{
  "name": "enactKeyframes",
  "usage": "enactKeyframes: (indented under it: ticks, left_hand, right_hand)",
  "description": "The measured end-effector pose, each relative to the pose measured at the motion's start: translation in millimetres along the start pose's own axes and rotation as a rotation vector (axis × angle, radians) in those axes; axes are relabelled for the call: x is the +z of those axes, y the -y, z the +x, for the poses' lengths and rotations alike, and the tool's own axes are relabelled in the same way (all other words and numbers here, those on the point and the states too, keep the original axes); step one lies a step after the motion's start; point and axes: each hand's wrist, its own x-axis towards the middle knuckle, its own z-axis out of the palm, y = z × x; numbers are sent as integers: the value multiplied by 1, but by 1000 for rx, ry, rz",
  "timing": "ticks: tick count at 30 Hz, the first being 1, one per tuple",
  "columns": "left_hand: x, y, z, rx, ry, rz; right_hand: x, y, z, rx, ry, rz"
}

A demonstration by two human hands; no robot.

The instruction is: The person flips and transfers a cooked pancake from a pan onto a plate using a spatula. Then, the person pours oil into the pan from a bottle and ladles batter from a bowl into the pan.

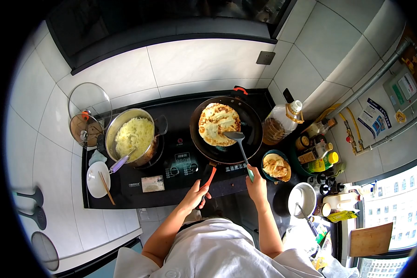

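My left hand (193, 198) is closed around the red and black handle of a dark frying pan (251, 116) on the cooktop. In the pan lies a round, browned pancake (213, 121), toward its left side. My right hand (256, 186) grips the pale green handle of a spatula (241, 144). The spatula's dark grey blade rests against the pancake's lower right edge. To the right of my right hand, a bowl (274, 153) holds several folded browned pancakes.
A pot (149, 155) of pale yellow shredded food stands left, a purple-handled utensil in it. Beside it are a white plate (93, 186) with chopsticks (107, 187) and glass lids. On the right are an oil jug (278, 124), several condiment bottles and a metal saucepan (292, 204).
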Motion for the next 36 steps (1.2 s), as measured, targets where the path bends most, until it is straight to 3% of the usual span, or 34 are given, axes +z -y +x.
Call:
enactKeyframes:
  ticks: [5, 36]
  left_hand:
    - [0, -1, 0, 0, 0, 1]
    - [0, 1, 0, 2, -3, 7]
  right_hand:
    - [4, -6, 1, -113, -67, -7]
    - [6, -9, 1, -113, -68, 9]
